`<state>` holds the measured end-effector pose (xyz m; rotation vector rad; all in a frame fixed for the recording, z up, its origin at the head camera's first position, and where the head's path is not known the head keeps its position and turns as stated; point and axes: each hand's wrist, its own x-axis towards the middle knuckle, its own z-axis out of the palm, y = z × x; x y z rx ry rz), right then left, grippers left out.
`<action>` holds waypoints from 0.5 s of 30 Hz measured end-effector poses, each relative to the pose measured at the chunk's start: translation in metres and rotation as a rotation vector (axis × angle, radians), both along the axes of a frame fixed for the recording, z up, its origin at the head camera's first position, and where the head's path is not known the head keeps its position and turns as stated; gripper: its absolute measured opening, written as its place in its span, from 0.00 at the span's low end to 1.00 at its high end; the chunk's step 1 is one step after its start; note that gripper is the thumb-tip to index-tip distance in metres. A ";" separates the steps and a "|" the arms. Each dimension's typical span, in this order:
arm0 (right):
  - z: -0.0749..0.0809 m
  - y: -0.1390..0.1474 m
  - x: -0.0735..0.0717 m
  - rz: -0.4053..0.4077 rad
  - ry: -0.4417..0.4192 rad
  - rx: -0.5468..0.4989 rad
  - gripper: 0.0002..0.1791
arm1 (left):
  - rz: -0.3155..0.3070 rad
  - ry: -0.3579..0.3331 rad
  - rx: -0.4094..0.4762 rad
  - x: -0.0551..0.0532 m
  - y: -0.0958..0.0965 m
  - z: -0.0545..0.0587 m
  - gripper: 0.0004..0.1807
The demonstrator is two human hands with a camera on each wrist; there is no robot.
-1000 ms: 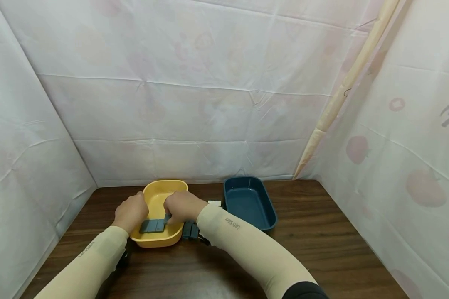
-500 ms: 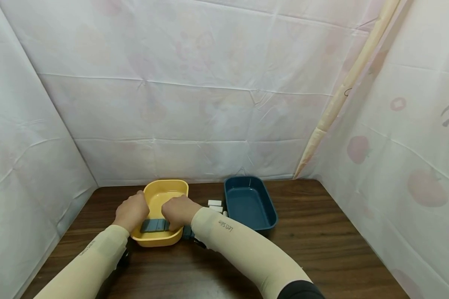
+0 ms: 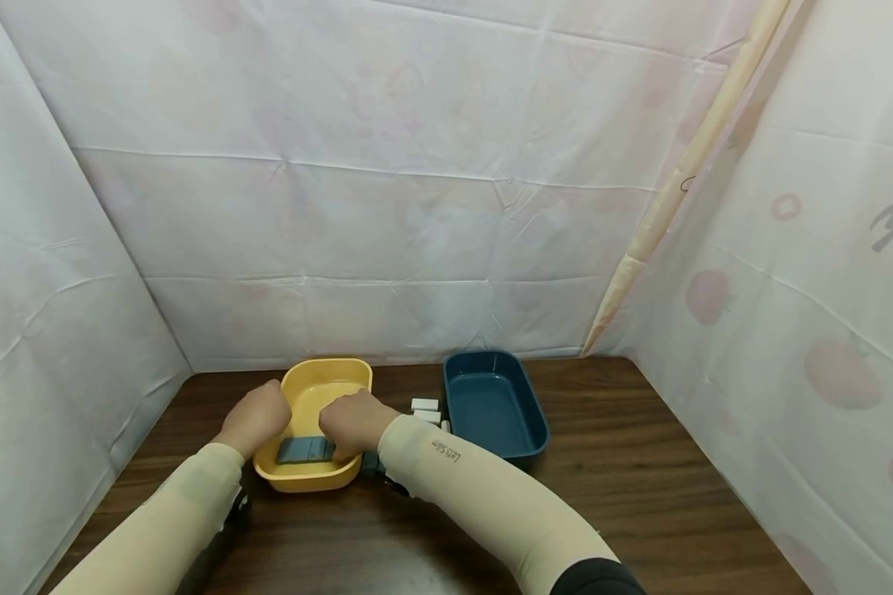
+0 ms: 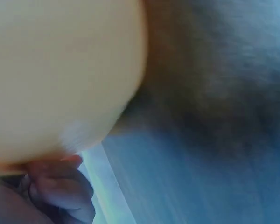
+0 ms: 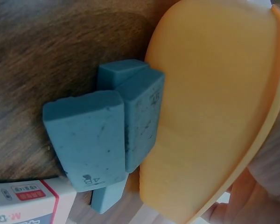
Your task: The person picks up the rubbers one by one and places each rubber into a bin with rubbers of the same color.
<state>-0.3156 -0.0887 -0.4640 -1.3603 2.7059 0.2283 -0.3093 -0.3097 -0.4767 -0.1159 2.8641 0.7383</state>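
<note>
My left hand grips the left rim of a yellow tray; its curled fingers show under the tray wall in the left wrist view. Inside the tray's near end lies a row of blue-green erasers, set side by side. My right hand reaches over the right rim with fingers bent down at the row's right end, where it pinches an eraser; its fingertips are mostly hidden. Several more blue-green erasers, marked 4B, lie piled against the tray's outer right side.
A dark blue tray stands to the right on the wooden table. Small white blocks lie between the trays. A printed white box or sleeve lies near the loose erasers. White curtains enclose the back and sides.
My right hand has lowered an eraser to the right end of the row and moved slightly left. Most recently, the left hand and the yellow tray's near end have shifted a little left.
</note>
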 end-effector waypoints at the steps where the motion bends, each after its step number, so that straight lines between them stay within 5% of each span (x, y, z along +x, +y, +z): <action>1: 0.000 0.000 0.001 -0.002 0.001 0.002 0.29 | -0.007 0.002 0.017 -0.001 -0.002 0.000 0.33; 9: 0.001 0.000 0.004 -0.013 0.014 0.011 0.26 | -0.021 0.006 0.183 -0.004 -0.013 -0.003 0.29; 15: 0.003 0.002 0.004 -0.013 0.009 0.006 0.26 | -0.023 0.024 0.217 -0.006 -0.014 -0.004 0.28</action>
